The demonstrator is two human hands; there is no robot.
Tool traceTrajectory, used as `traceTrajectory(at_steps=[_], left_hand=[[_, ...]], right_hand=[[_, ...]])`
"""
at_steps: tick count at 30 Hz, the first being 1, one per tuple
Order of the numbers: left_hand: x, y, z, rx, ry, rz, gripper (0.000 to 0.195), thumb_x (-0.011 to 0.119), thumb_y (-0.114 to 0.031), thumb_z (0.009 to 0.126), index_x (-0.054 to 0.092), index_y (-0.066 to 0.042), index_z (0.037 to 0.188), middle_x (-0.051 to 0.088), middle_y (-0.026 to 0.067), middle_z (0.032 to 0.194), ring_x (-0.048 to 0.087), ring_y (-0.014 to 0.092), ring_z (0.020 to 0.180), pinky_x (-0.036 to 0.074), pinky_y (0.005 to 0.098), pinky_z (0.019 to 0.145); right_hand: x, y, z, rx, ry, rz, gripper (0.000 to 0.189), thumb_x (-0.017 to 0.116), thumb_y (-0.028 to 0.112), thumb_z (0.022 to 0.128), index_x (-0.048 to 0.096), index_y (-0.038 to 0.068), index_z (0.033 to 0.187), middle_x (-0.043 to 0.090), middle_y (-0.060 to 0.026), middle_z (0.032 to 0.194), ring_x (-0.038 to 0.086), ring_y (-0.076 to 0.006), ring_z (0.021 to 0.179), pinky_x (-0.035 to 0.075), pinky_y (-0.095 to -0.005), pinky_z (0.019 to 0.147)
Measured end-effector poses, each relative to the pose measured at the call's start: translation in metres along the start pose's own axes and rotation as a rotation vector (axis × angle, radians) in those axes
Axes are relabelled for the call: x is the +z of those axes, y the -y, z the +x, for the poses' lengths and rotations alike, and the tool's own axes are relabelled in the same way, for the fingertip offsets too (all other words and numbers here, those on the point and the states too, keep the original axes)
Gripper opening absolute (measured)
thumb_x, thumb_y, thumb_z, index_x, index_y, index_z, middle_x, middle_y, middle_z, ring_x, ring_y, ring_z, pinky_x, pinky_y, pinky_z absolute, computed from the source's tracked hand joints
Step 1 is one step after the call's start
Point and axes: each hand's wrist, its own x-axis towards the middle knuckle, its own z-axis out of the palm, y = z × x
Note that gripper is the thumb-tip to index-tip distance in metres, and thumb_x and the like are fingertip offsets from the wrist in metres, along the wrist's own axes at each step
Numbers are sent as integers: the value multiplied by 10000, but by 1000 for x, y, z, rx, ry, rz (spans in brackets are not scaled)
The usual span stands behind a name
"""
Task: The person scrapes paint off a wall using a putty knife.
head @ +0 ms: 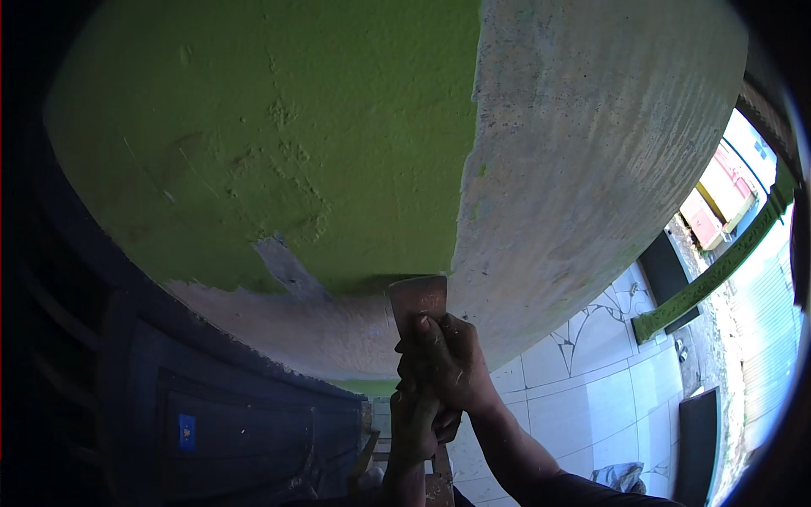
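My right hand (453, 361) grips a paint scraper (418, 295), with the thumb lying along its wide, rust-coloured blade. Just below, my left hand (415, 415) is closed around the lower part of the same tool; the handle is hidden by my fingers. The blade's edge points up and meets the wall at the lower border of the green paint (361, 165). Right of the blade and along the strip below the green, pale bare plaster (557, 158) shows. A short scraped streak (288, 263) runs up into the green at left.
A dark panelled door (253, 437) with a blue sticker (187, 433) stands at lower left. Below my hands is a wooden stand or ladder (441, 475). White tiled floor (564, 399) extends right, with a plastic bag (621, 476) on it and a green post (709, 285) beyond.
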Motion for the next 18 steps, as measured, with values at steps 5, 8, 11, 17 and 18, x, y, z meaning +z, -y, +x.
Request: traceTrajectory(at_steps=[5,8,11,17,18], left_hand=[[6,-8,5,9,74,-66,261,474,-268,982,501,-59,829,375,-33,498,333,52,350,222,206,319],[14,-11,2,1,-5,-46,276,480,-267,980,492,-58,800,379,-34,502,344,52,357,223,208,323],[5,-6,0,62,-6,-28,294,481,-277,978,474,-63,777,372,-36,500,349,52,362,229,213,328],[24,-30,-2,63,15,-12,312,473,-301,980,475,-66,775,362,-33,492,341,54,352,232,222,320],[27,-32,-7,18,-11,7,313,477,-306,979,475,-67,777,359,-33,489,337,56,347,228,221,317]], right_hand=[[-2,1,5,-4,-7,1,403,456,329,994,551,-53,908,585,-78,642,564,-117,522,457,-266,496],[0,-5,1,-34,22,50,392,448,301,999,538,-58,872,573,-86,629,548,-118,482,452,-267,463],[3,8,3,-43,32,65,396,445,304,1000,530,-55,853,567,-81,619,548,-123,475,454,-271,459],[9,24,3,-42,33,13,410,443,318,999,531,-53,847,559,-77,581,559,-130,481,460,-273,464],[9,25,0,38,25,-1,411,444,320,998,532,-51,846,559,-78,574,560,-132,482,461,-273,466]])
